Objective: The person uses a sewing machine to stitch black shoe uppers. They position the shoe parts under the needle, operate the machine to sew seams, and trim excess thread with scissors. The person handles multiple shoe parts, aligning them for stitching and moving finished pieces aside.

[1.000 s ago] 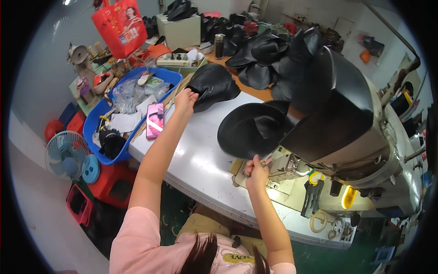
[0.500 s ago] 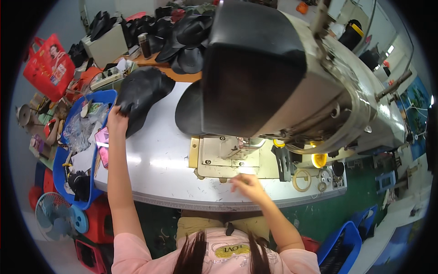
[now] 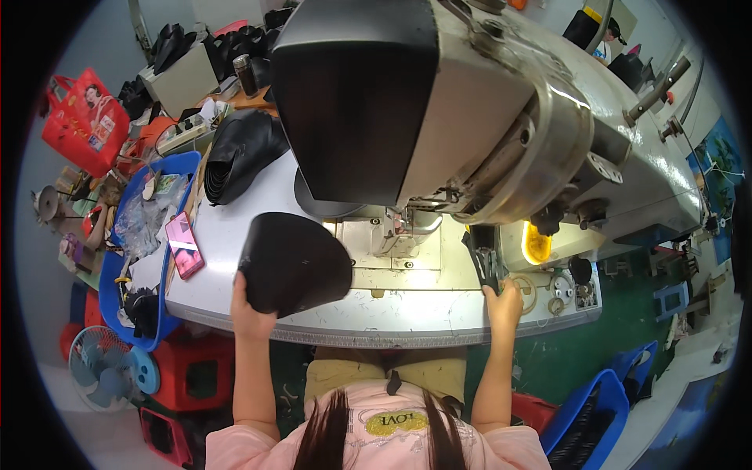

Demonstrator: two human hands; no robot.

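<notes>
While the L hand [image 3: 252, 315] has its grip pinched on the lower-L edge of a black curved piece [image 3: 298, 266], over the tabletop [image 3: 215, 270] & L of the sewing machine [image 3: 501, 125], the R hand [image 3: 505, 304] is at the lower end of a black strip [image 3: 479, 254] (can't tell if that grip's closed). More black pieces [image 3: 247, 153] lie back L, nr a phone [image 3: 184, 247] & blue basket [image 3: 186, 161].
</notes>
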